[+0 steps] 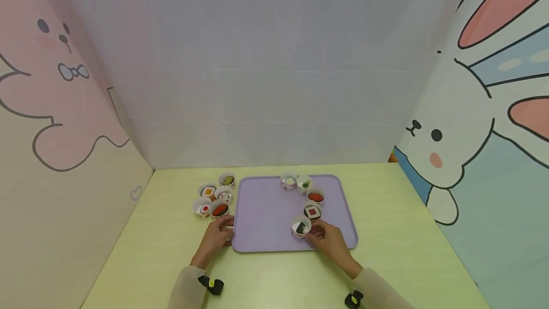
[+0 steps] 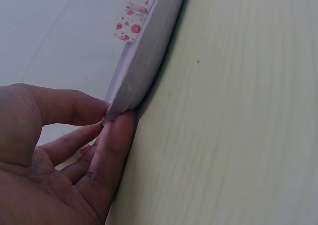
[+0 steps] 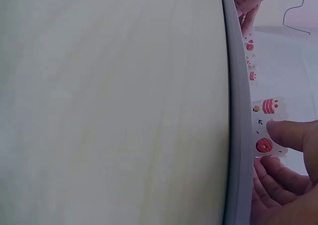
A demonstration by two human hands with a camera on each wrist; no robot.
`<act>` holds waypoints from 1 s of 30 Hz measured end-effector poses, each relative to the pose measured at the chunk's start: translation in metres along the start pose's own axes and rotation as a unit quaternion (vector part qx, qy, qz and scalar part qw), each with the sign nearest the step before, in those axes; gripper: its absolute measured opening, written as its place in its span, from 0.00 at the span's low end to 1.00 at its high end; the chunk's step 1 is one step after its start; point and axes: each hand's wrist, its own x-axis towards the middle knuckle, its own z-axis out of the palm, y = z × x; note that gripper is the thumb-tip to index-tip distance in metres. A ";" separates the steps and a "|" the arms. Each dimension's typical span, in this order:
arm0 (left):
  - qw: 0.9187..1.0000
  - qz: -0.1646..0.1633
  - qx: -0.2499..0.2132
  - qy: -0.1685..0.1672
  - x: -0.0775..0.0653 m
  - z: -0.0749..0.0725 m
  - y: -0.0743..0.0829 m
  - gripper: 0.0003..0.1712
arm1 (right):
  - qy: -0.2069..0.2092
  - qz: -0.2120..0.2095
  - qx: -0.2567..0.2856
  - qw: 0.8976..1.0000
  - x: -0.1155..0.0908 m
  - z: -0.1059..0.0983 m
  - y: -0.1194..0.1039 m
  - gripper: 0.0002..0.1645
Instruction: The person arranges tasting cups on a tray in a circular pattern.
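A lavender tray lies on the table. My left hand is at its front left corner; in the left wrist view the thumb and fingers pinch the rim. My right hand holds a small patterned paper cup near the tray's front edge, with the thumb against its side in the right wrist view. A dark and white piece sits in that cup. Behind it on the tray stand a cup with a red-centred roll, one with red topping and two more cups.
Left of the tray, several more paper cups with small food pieces stand close together on the pale yellow table. A white backdrop rises behind the table, with cartoon-printed sheets at both sides.
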 end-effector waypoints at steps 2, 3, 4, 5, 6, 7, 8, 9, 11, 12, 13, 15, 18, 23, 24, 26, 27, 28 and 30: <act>1.000 0.001 -0.001 -0.002 0.000 0.000 -0.001 0.30 | 0.003 0.000 -0.003 1.000 0.000 0.000 0.000 0.14; 1.000 0.000 -0.002 -0.002 0.000 0.000 0.000 0.30 | 0.004 0.000 -0.005 1.000 0.000 0.000 -0.001 0.13; 1.000 0.000 -0.001 -0.003 -0.001 0.000 0.000 0.30 | 0.006 0.000 -0.007 1.000 0.001 0.000 -0.001 0.13; 1.000 0.000 -0.001 -0.004 -0.001 0.000 0.000 0.30 | 0.006 0.001 -0.009 1.000 0.001 0.000 -0.001 0.12; 1.000 0.001 0.000 -0.005 0.000 0.000 -0.001 0.30 | 0.006 0.000 -0.010 1.000 0.001 0.000 -0.001 0.12; 1.000 0.002 0.000 -0.005 0.000 0.000 -0.001 0.30 | 0.007 0.000 -0.012 1.000 0.001 0.000 -0.002 0.11; 1.000 0.003 0.000 -0.005 0.000 0.000 -0.001 0.30 | 0.006 0.001 -0.011 1.000 0.001 -0.001 -0.002 0.11; 1.000 0.003 -0.001 -0.005 -0.001 0.000 -0.001 0.30 | 0.005 0.001 -0.012 1.000 0.001 -0.001 -0.003 0.10; 1.000 0.006 -0.002 -0.004 -0.001 0.000 -0.001 0.30 | 0.002 0.004 -0.012 1.000 0.001 -0.002 -0.003 0.10; 1.000 0.007 -0.001 -0.003 -0.003 0.001 0.003 0.30 | 0.002 0.005 -0.014 1.000 0.001 -0.003 -0.004 0.10; 1.000 0.009 -0.001 -0.003 -0.003 0.001 0.003 0.30 | 0.001 0.009 -0.016 1.000 0.001 -0.005 -0.004 0.09; 1.000 0.009 0.000 -0.004 -0.003 0.001 0.003 0.30 | 0.002 0.008 -0.018 1.000 0.001 -0.007 -0.005 0.09; 1.000 0.007 0.004 -0.003 -0.002 0.001 0.003 0.30 | 0.010 0.006 -0.013 1.000 0.002 -0.014 -0.010 0.09; 1.000 0.008 0.007 -0.003 -0.001 0.000 0.001 0.31 | 0.022 0.001 -0.010 1.000 0.005 -0.027 -0.018 0.10; 1.000 0.009 0.007 -0.003 -0.001 0.000 0.001 0.30 | 0.022 0.002 -0.011 1.000 0.006 -0.030 -0.019 0.11; 1.000 0.008 0.005 -0.001 -0.001 0.000 0.001 0.30 | 0.029 0.002 -0.017 0.999 0.008 -0.035 -0.019 0.11; 1.000 0.008 0.005 0.000 -0.001 0.000 0.001 0.30 | 0.033 0.001 -0.019 0.999 0.009 -0.038 -0.019 0.12; 1.000 0.007 0.005 0.001 -0.002 0.000 0.001 0.30 | 0.036 -0.001 -0.021 0.999 0.010 -0.041 -0.019 0.12; 1.000 0.007 0.004 0.002 -0.002 0.000 0.001 0.30 | 0.043 -0.005 -0.026 0.999 0.013 -0.047 -0.017 0.13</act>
